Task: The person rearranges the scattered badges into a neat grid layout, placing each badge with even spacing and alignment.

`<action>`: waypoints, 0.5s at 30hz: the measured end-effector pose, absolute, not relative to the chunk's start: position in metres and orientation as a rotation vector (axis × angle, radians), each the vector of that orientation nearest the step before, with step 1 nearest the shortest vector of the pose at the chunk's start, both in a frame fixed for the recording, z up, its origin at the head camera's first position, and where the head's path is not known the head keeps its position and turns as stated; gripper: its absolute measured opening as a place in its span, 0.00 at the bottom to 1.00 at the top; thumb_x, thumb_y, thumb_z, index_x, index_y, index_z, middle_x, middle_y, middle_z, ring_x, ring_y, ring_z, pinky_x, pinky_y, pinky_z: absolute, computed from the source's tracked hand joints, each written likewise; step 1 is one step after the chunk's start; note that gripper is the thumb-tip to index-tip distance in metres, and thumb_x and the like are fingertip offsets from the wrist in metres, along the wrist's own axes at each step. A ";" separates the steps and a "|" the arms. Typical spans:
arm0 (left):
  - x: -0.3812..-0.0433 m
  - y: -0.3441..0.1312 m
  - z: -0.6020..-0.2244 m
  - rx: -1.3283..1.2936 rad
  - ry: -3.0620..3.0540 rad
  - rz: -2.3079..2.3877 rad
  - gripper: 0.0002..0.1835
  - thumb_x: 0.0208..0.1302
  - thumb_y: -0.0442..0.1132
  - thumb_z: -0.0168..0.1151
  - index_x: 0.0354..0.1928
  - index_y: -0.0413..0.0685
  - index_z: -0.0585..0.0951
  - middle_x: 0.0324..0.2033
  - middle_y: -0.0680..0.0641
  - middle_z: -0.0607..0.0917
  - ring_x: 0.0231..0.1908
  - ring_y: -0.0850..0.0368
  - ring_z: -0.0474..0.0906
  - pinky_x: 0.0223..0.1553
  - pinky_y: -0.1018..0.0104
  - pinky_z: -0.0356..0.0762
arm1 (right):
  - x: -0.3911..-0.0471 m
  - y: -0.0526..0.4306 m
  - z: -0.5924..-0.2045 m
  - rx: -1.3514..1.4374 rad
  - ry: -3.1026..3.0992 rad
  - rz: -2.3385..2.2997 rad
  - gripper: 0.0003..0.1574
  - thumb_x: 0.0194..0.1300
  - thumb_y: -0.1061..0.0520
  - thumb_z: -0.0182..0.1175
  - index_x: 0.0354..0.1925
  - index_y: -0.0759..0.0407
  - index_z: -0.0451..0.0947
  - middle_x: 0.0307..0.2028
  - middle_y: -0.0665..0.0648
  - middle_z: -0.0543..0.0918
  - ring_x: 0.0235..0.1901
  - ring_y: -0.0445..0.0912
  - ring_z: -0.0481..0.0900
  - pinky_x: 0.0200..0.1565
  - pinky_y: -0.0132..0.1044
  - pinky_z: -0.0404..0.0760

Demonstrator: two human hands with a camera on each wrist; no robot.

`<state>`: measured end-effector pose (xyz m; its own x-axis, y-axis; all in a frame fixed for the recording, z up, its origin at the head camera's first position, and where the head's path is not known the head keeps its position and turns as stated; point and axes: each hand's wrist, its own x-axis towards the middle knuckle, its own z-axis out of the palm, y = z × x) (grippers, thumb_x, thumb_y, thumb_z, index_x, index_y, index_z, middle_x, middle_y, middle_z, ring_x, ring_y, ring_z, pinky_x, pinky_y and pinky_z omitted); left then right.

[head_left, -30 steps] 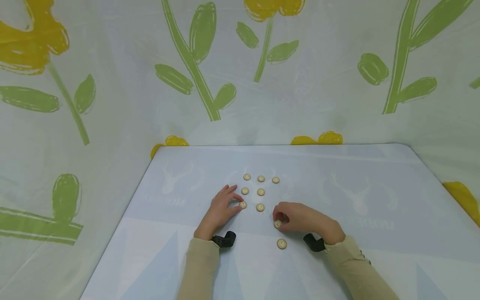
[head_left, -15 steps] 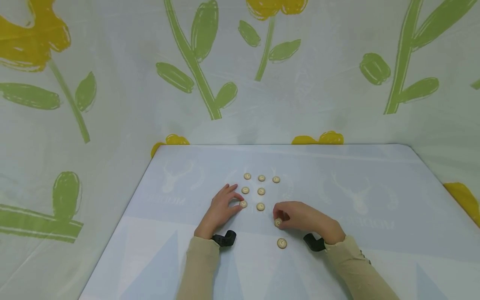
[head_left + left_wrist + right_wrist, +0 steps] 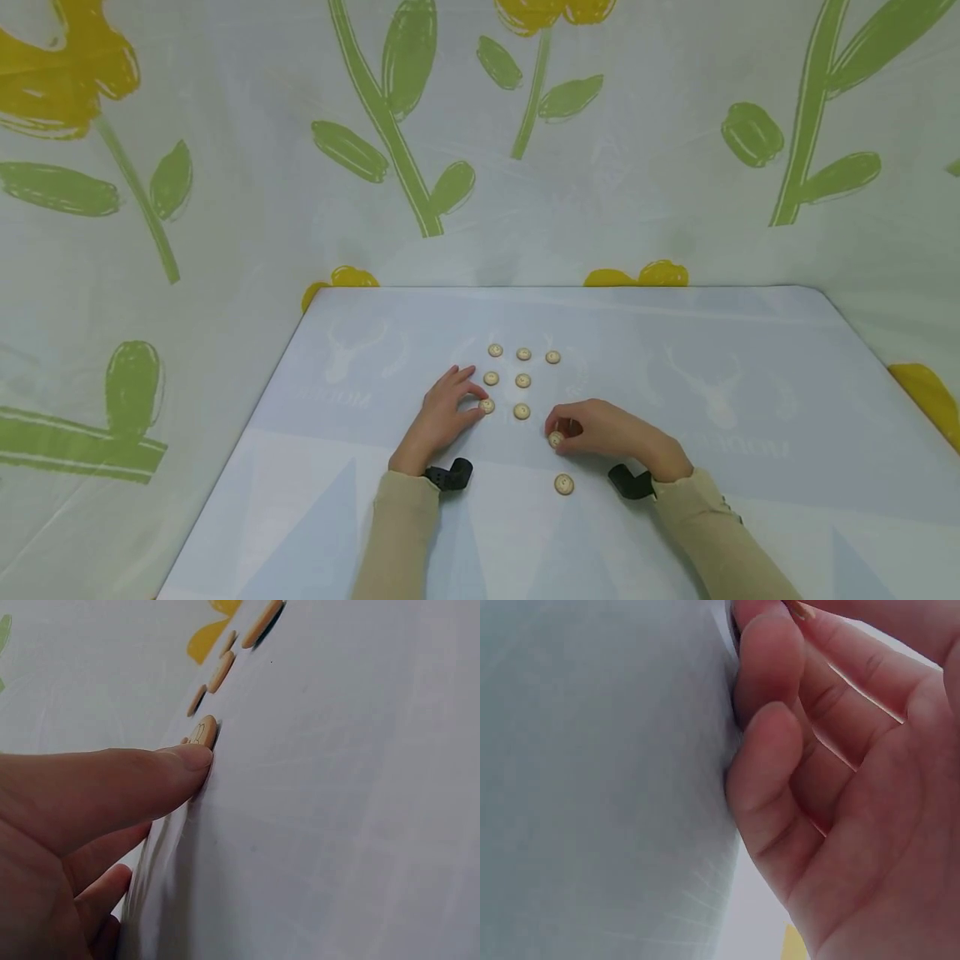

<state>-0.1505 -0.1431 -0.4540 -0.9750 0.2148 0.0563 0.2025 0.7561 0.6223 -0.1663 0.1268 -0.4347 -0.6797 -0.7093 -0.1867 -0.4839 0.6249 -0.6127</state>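
My left hand point(image 3: 442, 418) pinches a small round wooden disc point(image 3: 487, 407) between thumb and index finger, the other fingers spread past it. Dark line marks show on that disc's face in the left wrist view, where the thumb point(image 3: 112, 791) covers its lower part. Across from it, my right hand point(image 3: 609, 431) holds another wooden disc point(image 3: 555, 439) by thumb and curled fingers, close over the table. The right wrist view shows curled fingers point(image 3: 769, 761) against the tabletop and only a sliver of the disc point(image 3: 801, 610). Beside the left disc lies a third disc point(image 3: 521, 411).
Three discs form a far row, among them one at its right end point(image 3: 552, 357). Two more, including a left one point(image 3: 491, 378), lie in a middle row. A lone disc point(image 3: 564, 484) lies nearer me. The pale printed table point(image 3: 750, 383) meets a flowered cloth point(image 3: 247, 167) behind.
My right hand has slid its disc slightly away from me, toward the row where the left hand's disc lies. The left hand stays in place on its disc.
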 end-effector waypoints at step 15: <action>-0.152 -0.142 -0.454 0.332 2.921 1.018 0.06 0.54 0.39 0.62 0.35 0.54 0.79 0.63 0.46 0.63 0.66 0.48 0.46 0.61 0.47 0.45 | -0.170 0.133 -0.437 -0.901 2.375 -0.783 0.10 0.56 0.50 0.60 0.40 0.41 0.78 0.30 0.38 0.76 0.32 0.37 0.72 0.37 0.33 0.72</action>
